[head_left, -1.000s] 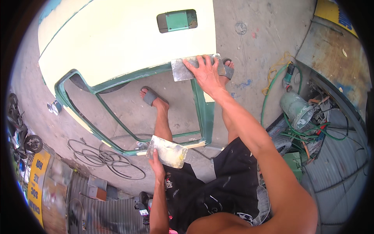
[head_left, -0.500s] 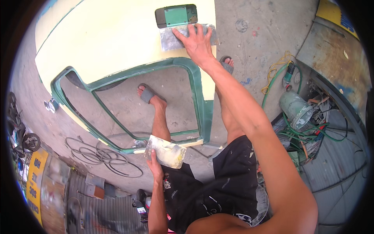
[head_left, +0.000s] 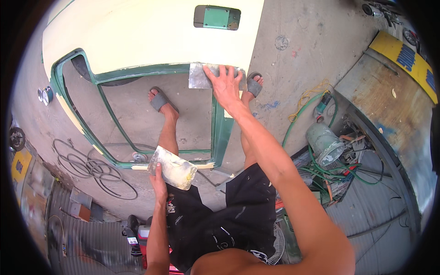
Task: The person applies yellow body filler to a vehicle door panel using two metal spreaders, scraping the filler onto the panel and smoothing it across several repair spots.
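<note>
My right hand is gripping a flat metal spreader, fingertips splayed over it, at the upper right corner of the window opening in a cream-and-green vehicle panel. Above it in the panel is a small dark recess with a green plate. Low at the centre, my left hand holds a second metal plate smeared with pale filler, thumb on its top, near the lower edge of the window frame.
My sandalled feet show inside and beside the frame. A coiled hose lies at left. An angle grinder, metal canister and tangled green hoses sit at right, by a worn board and yellow sign.
My right hand with the spreader rose toward the recess, then came back down to the window's upper corner. My left hand keeps its plate; the whole view has shifted.
</note>
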`<state>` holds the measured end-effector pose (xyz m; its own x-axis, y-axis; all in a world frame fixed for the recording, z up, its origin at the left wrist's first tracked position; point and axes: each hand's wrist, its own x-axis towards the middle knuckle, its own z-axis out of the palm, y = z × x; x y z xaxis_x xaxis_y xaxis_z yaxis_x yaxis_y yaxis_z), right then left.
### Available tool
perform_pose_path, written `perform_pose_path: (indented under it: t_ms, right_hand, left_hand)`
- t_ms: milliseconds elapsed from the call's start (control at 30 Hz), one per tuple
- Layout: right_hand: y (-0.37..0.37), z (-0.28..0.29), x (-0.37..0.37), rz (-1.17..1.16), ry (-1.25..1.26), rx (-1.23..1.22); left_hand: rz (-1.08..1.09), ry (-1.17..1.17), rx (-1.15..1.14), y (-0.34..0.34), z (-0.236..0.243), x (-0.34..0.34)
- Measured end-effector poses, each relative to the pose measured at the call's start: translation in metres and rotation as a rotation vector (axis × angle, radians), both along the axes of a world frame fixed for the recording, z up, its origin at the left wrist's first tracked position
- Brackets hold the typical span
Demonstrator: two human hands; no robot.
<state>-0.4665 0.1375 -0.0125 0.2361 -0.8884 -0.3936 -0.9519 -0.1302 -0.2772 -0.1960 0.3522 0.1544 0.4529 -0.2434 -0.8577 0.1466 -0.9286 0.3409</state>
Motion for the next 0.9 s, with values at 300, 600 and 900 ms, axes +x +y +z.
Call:
perform_pose_path:
  t_ms: [300, 600, 900]
  right_hand:
    - [-0.074, -0.003, 0.011, 0.005, 0.013, -0.164]
    - [-0.106, -0.022, 0.025, 0.016, -0.004, -0.255]
    - [-0.083, -0.015, 0.04, -0.078, 0.003, -0.172]
  left_hand:
    - [0.044, 0.015, -0.061, 0.019, -0.011, 0.007]
    - [0.07, 0.002, -0.022, 0.033, -0.013, 0.008]
    - [0.057, 0.007, 0.001, 0.017, -0.01, 0.004]
